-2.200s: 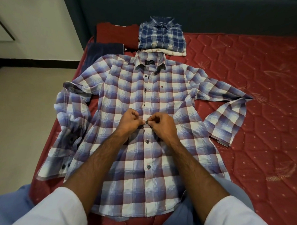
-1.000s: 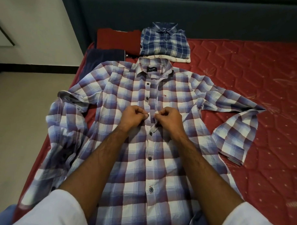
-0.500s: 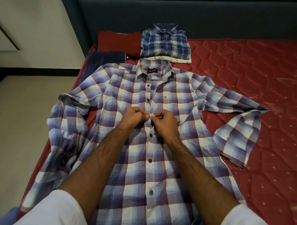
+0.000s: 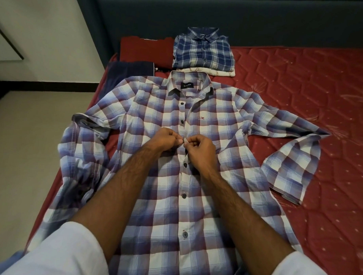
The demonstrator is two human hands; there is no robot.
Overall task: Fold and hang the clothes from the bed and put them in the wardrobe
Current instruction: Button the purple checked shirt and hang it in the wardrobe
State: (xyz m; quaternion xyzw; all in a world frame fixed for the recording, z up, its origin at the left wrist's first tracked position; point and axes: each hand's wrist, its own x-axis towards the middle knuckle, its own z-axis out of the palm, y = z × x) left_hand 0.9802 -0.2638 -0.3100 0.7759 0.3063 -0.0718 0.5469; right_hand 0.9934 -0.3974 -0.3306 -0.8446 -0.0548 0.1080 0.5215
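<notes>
My checked shirt [image 4: 175,178] lies face up and spread flat on the bed [image 4: 301,100], collar toward the headboard, its thin woven cloth in blue, maroon and white squares, lightly creased, with small dark round buttons down the front. One sleeve hangs crumpled over the bed's near-left edge; the other bends back on the quilted red mattress, which is stitched in hexagons. My left hand [image 4: 166,140] and right hand [image 4: 200,151] meet knuckle to knuckle at mid-chest on the placket, fingers curled, each grip pinching the shirt's front edge between thumb and forefinger. Both forearms reach straight out from rolled white sleeves. A dark label inside the collar carries pale lettering too small for me to read; a tiny red mark sits on the chest. Past the collar rests a folded blue plaid shirt [image 4: 204,51] on a cream fold, beside a folded red garment [image 4: 145,51] and a navy one [image 4: 125,73].
</notes>
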